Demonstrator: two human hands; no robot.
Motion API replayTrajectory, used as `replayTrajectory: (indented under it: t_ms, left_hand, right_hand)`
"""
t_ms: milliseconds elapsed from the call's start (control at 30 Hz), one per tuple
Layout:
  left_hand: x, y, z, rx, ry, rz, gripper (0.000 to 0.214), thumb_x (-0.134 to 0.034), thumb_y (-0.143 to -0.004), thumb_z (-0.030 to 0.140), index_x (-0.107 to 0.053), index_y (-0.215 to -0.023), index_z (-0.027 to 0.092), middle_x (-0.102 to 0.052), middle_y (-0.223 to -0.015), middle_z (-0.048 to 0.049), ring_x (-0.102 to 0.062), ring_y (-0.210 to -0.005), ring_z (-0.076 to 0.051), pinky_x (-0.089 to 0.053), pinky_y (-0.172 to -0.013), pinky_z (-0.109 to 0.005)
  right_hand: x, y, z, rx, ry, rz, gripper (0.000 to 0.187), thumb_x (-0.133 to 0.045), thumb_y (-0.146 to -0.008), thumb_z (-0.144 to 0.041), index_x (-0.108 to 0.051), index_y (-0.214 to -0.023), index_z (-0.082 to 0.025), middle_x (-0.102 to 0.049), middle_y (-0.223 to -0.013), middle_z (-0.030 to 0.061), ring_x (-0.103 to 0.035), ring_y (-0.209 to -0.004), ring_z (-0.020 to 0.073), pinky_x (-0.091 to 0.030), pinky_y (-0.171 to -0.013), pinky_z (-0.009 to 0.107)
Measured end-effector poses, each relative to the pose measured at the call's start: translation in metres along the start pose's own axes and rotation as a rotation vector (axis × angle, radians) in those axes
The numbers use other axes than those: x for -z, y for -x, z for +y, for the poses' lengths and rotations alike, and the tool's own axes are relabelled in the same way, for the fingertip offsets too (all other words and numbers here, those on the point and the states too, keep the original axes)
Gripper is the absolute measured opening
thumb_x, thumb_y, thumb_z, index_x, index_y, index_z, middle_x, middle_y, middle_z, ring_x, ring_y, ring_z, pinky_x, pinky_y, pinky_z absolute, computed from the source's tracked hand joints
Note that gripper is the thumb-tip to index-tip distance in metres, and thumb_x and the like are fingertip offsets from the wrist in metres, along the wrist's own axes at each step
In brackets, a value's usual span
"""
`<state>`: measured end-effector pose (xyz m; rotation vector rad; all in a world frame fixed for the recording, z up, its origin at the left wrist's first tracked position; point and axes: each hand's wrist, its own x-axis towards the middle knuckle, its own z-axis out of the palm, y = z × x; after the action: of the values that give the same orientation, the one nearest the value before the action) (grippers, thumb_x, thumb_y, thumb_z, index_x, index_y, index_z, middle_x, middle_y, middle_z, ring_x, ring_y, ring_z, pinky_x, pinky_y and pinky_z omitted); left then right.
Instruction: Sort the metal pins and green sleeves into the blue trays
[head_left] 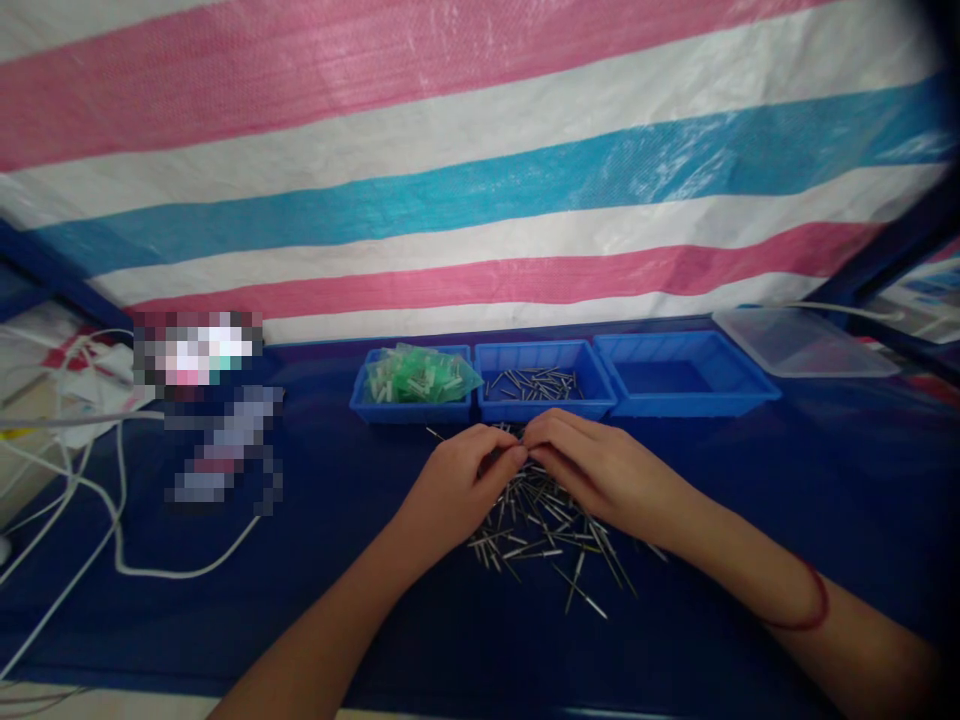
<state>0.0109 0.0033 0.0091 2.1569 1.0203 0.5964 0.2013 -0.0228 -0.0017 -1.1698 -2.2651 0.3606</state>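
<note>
Above a loose pile of slim metal pins, some with a thicker bright end, both hands meet fingertip to fingertip. My left hand is closed in a pinch, thumb against fingers. My right hand is pinched too, its fingertips touching the left ones. Whatever lies between the fingertips is too small and covered to make out. Just beyond the hands, a blue bin holds more metal pins.
A blue bin with green-tinted plastic bags stands at left, another blue bin at right. Beside that lies a clear plastic lid. White cables cross the dark blue table. A striped sheet hangs behind.
</note>
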Motion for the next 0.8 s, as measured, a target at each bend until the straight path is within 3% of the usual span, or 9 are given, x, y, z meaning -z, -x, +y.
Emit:
replayTrajectory:
  t_ms: [133,233,367,500,800]
  left_hand:
    - [-0.001,0.001,0.002,0.01,0.049,0.062,0.019,-0.05,-0.091,0.03,-0.064,-0.095,0.017,-0.065,-0.085,-0.0018,-0.057,-0.073,-0.013,-0.042,-0.067,-0.023]
    - [-0.003,0.001,0.002,0.012,0.049,0.083,0.016,-0.052,-0.09,0.029,-0.063,-0.094,0.017,-0.064,-0.083,-0.0012,-0.057,-0.07,-0.012,-0.042,-0.066,-0.023]
    - [-0.006,0.001,0.002,0.009,0.013,0.058,0.014,-0.054,-0.089,0.028,-0.062,-0.092,0.017,-0.063,-0.083,-0.0014,-0.056,-0.07,-0.012,-0.043,-0.065,-0.023]
    - [-0.008,0.001,0.0,-0.018,-0.006,0.0,0.016,-0.052,-0.091,0.028,-0.063,-0.094,0.017,-0.063,-0.086,-0.0026,-0.058,-0.075,-0.014,-0.044,-0.066,-0.024]
    - [-0.005,-0.001,-0.003,-0.023,0.014,0.037,0.017,-0.052,-0.091,0.028,-0.064,-0.095,0.018,-0.063,-0.083,-0.0019,-0.057,-0.072,-0.013,-0.044,-0.065,-0.023]
  right_hand:
    - [-0.002,0.0,0.0,-0.278,-0.314,0.144,0.017,-0.052,-0.09,-0.034,-0.057,-0.096,-0.019,-0.061,-0.08,0.0021,-0.056,-0.068,0.0137,-0.045,-0.06,0.026]
    - [-0.006,-0.002,-0.002,-0.369,-0.52,0.151,0.022,-0.054,-0.089,-0.039,-0.059,-0.086,-0.019,-0.059,-0.074,0.0011,-0.053,-0.063,0.0127,-0.043,-0.056,0.025]
    - [-0.011,-0.002,-0.004,-0.374,-0.621,0.193,0.017,-0.057,-0.086,-0.035,-0.062,-0.085,-0.018,-0.063,-0.076,0.0023,-0.056,-0.067,0.0139,-0.045,-0.057,0.025]
    - [-0.011,-0.001,-0.005,-0.365,-0.567,0.19,0.012,-0.057,-0.085,-0.029,-0.063,-0.086,-0.019,-0.066,-0.08,0.0039,-0.06,-0.071,0.0157,-0.049,-0.061,0.028]
    - [-0.001,-0.002,-0.007,-0.119,-0.364,0.203,0.012,-0.055,-0.085,-0.018,-0.066,-0.09,-0.02,-0.065,-0.084,0.0032,-0.057,-0.068,0.0121,-0.045,-0.056,0.025]
